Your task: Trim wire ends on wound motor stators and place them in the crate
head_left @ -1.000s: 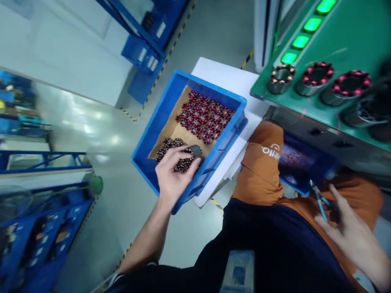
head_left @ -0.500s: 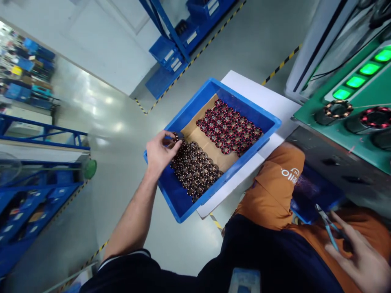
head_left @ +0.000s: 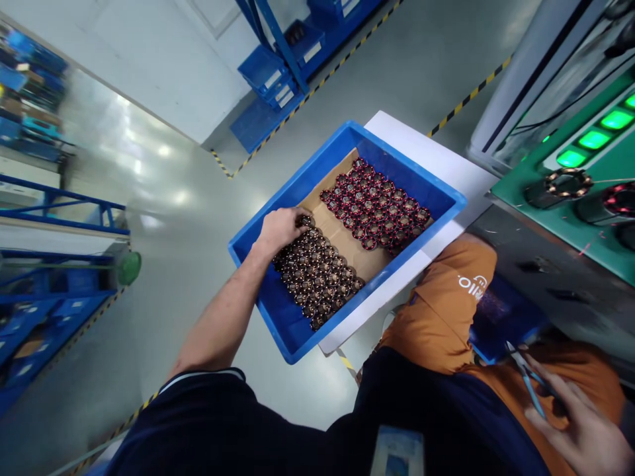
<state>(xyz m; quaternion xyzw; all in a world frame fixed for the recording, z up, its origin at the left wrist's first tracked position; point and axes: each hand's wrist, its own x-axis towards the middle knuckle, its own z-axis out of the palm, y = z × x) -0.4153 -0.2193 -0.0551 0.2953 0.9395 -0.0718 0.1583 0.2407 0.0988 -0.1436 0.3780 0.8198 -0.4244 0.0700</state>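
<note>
A blue bin (head_left: pixel 297 182) holds two groups of ring-shaped wound motor stators on brown cardboard (head_left: pixel 340 231). The copper-coloured stators (head_left: pixel 317 274) fill the near left part, and the red-wound stators (head_left: pixel 377 208) lie across a bare cardboard strip. My left hand (head_left: pixel 280 231) reaches over the bin's left side, its fingers closed around a copper stator (head_left: pixel 307 221) at the upper end of the copper group. Low at the right, my right hand (head_left: pixel 585 423) is closed on cutting pliers (head_left: pixel 526 378) with light blue handles, jaws pointing up and left above my thigh.
Under the bin is a white board (head_left: pixel 411 142). On the right stands a green machine panel (head_left: pixel 536 162) with lit green buttons (head_left: pixel 592 139) and stators on holders. A second blue bin (head_left: pixel 506 311) sits below it. Blue racks (head_left: pixel 64 264) stand far left.
My left hand has moved right and lower into the bin, bringing the stator from the bin's edge to the end of the copper group. My right hand keeps the pliers, shifted slightly.
</note>
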